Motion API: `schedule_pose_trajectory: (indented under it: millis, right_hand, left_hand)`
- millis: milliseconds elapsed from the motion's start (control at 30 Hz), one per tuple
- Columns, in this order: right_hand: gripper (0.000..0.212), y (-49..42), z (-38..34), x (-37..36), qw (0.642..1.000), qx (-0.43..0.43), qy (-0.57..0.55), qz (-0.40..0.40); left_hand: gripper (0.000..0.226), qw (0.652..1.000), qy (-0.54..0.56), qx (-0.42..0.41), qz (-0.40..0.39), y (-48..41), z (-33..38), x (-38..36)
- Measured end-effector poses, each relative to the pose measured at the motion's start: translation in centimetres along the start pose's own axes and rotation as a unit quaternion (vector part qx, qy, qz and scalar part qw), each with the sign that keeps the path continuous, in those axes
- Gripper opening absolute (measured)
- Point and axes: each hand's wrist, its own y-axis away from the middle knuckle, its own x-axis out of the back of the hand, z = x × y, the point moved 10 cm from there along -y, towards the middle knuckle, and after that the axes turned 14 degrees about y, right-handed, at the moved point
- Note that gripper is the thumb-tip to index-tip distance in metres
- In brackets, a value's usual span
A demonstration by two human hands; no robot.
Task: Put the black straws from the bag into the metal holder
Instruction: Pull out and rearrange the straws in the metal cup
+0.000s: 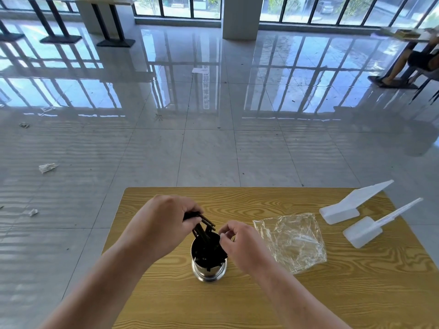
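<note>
Left hand (164,222) is gripping the last black plastic straws (202,222) over the round metal holder (209,269), nearly full; right hand (237,241) is pinching its rim; clear plastic bag (292,241) is lying apparently emptied.

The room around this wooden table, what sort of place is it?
Probably a closed or unfurnished canteen hall: glossy tiled floor, tall windows, pedestal tables at the far wall, and a metal holder of black straws.
</note>
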Motion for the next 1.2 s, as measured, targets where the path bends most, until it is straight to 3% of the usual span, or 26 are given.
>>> schedule_pose_trajectory:
  millis: [300,567,667,767,833,900,967,1033,1100,1200]
  right_hand:
    - [0.021,0.0,0.6,1.4,0.989,-0.029,-0.145,0.0]
    - [0.025,0.5,-1.7,0.2,0.962,-0.009,-0.233,-0.142]
    - [0.081,0.7,-3.4,-0.5,0.911,-0.001,-0.36,-0.201]
    - [0.106,0.3,-5.2,0.4,0.844,-0.003,-0.496,-0.205]
    - [0.109,-0.4,-5.3,1.4,0.783,-0.024,-0.595,-0.178]
    - [0.083,-0.9,-5.1,2.6,0.748,-0.036,-0.648,-0.144]
    - [0.042,-1.3,-4.4,3.6,0.784,-0.051,-0.611,-0.102]
    - [0.024,-1.6,-3.2,4.4,0.859,-0.063,-0.505,-0.049]
    - [0.024,-1.6,-3.1,5.2,0.918,-0.041,-0.395,-0.017]
    - [0.021,-1.4,-3.5,5.8,0.967,0.005,-0.255,0.013]
  left_hand:
    - [0.02,0.985,0.122,0.041,0.111,-0.5,-0.6,5.8]
    - [0.023,0.937,0.302,0.069,0.161,-0.1,-2.8,6.4]
    - [0.02,0.876,0.448,0.105,0.149,0.2,-3.9,4.5]
    - [0.037,0.806,0.551,0.174,0.131,1.0,-5.2,1.3]
    - [0.035,0.753,0.607,0.226,0.117,1.7,-6.1,-1.3]
    - [0.027,0.694,0.655,0.279,0.107,2.6,-6.9,-3.9]
    - [0.022,0.647,0.687,0.318,0.095,3.4,-7.7,-6.3]
    - [0.023,0.621,0.7,0.343,0.079,4.1,-8.4,-8.2]
    - [0.03,0.636,0.678,0.364,0.057,4.8,-9.5,-9.5]
    - [0.028,0.703,0.597,0.386,0.01,5.6,-11.2,-10.9]
